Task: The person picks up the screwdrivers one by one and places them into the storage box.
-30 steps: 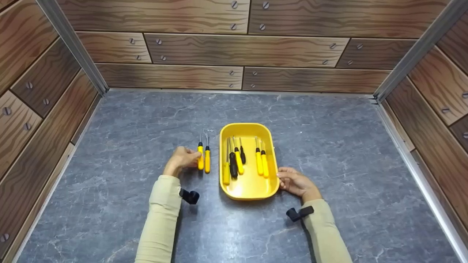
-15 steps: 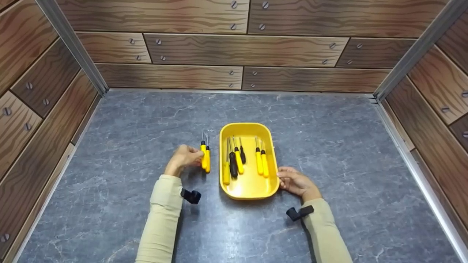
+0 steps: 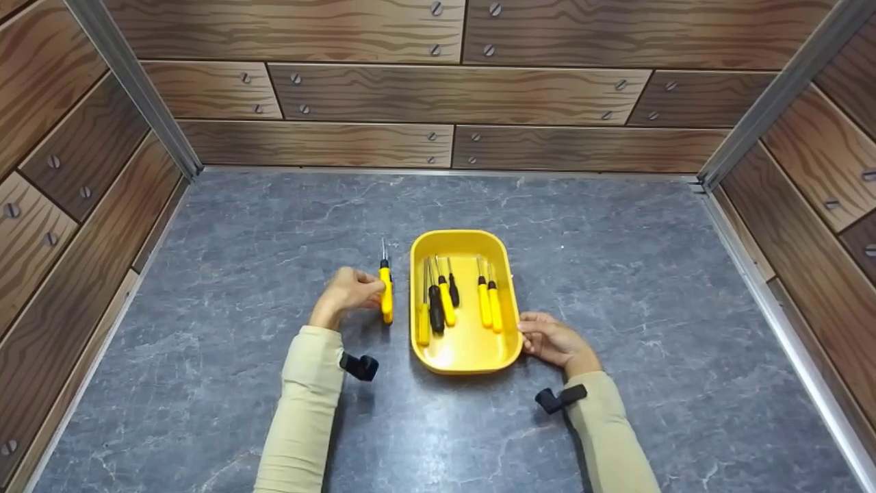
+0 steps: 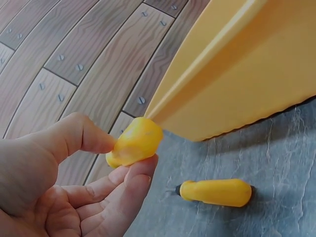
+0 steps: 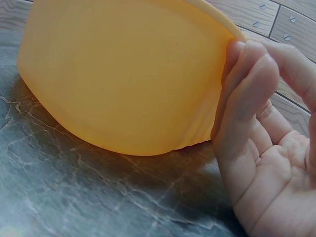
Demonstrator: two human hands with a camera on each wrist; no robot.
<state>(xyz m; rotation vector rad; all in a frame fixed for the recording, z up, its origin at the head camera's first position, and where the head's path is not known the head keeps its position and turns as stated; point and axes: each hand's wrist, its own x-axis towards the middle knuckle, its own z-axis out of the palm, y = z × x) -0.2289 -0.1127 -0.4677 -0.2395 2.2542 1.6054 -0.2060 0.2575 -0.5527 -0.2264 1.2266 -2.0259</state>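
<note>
My left hand (image 3: 349, 291) pinches a yellow-handled screwdriver (image 4: 139, 140) between thumb and fingers, left of the yellow tray (image 3: 465, 356). Its black collar and thin metal shaft point away in the head view. A second yellow-handled screwdriver (image 4: 217, 191) lies on the grey surface below; the held one mostly covers it in the head view. At the tray's right side, my right hand (image 3: 554, 340) holds the rim, fingers against the outer wall (image 5: 123, 84). Inside stand out a black screwdriver (image 3: 436, 311), a slim yellow one (image 3: 423, 325) and a yellow pair (image 3: 484, 305) at the right.
Grey marbled tabletop (image 3: 616, 260) surrounds the tray. Wood-patterned panels (image 3: 452, 96) rise at the back and both sides, with metal strips (image 3: 787, 329) along the edges. A black wrist camera (image 3: 359, 368) sits on each sleeve.
The left hand has moved slightly right with its screwdriver, which now overlaps the lying one in the head view. The right hand and tray look unchanged.
</note>
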